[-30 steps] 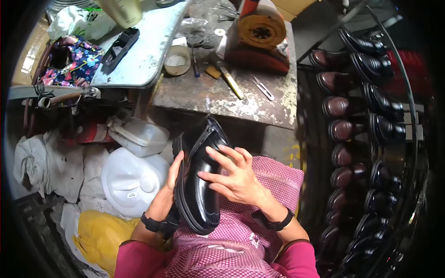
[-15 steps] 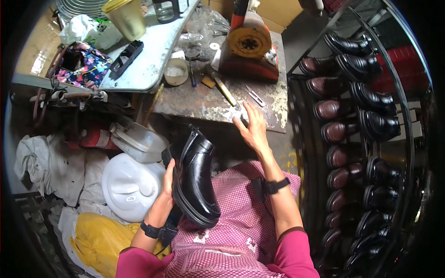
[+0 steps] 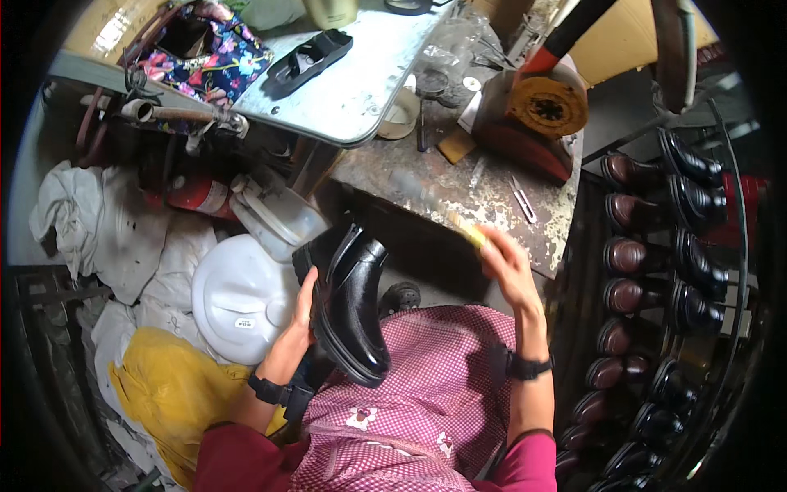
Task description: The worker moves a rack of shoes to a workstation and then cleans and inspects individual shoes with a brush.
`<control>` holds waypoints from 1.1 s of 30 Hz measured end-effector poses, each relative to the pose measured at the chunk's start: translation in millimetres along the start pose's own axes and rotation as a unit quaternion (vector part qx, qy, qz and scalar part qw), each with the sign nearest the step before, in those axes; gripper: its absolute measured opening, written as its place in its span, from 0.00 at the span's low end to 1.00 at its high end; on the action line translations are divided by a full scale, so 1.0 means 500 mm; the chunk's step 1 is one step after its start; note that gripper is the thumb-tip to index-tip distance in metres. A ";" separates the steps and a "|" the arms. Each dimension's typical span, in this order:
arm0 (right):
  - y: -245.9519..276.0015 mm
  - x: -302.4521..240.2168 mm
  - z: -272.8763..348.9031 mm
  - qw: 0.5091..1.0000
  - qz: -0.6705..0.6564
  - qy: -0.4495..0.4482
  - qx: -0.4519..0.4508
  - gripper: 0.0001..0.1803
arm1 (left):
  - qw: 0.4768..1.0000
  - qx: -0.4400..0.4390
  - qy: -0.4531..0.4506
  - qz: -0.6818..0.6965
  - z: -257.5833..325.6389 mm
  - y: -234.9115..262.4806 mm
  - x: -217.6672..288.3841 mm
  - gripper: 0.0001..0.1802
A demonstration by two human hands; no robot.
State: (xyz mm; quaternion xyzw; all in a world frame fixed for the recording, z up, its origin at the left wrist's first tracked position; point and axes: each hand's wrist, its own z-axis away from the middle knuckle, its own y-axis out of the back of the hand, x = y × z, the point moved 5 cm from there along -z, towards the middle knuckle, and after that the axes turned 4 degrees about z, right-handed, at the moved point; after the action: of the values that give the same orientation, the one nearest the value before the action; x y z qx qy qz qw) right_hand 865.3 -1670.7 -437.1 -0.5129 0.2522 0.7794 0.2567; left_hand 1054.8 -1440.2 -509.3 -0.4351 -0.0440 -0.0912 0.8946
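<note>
My left hand [image 3: 305, 310] is closed on the sole side of a black leather ankle boot [image 3: 354, 303]. The boot's toe points down toward my lap and its opening faces up. Over the workbench's front edge, my right hand [image 3: 510, 266] grips the yellow end of a long slim tool [image 3: 447, 215]. Motion smears the tool's far end, so its kind cannot be made out. On the bench [image 3: 377, 168] lie a brown block [image 3: 456, 147] and a small metal tool [image 3: 522, 200]. A checked pink apron [image 3: 410, 369] covers my lap.
A red machine with a round brown disc [image 3: 548, 107] stands at the back of the bench. Black and brown shoes [image 3: 627, 256] fill a rack on the right. On the left are a white lid [image 3: 239, 299], a yellow sack [image 3: 168, 389] and a fire extinguisher [image 3: 197, 193].
My right hand has taken the yellow-ended tool from the bench and moved it toward me. My left hand still holds the boot. The view has shifted left.
</note>
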 end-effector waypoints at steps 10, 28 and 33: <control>-0.056 -0.036 0.079 0.973 0.151 0.095 -0.144 0.14 | 1.000 0.008 0.008 0.014 -0.018 -0.009 0.003 0.33; 0.074 0.023 -0.060 0.961 0.068 0.117 0.243 0.16 | 1.000 0.002 0.003 0.025 0.000 -0.034 0.014 0.32; 0.084 0.033 -0.165 0.925 0.151 0.180 0.298 0.14 | 0.998 -0.010 0.017 0.062 0.015 -0.054 0.007 0.33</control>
State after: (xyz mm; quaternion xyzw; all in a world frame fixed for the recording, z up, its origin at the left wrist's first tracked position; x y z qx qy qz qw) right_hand 887.1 -1753.8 -475.7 -0.4997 0.5895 0.5926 0.2271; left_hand 1052.7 -1451.0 -483.4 -0.4444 -0.0010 -0.0435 0.8948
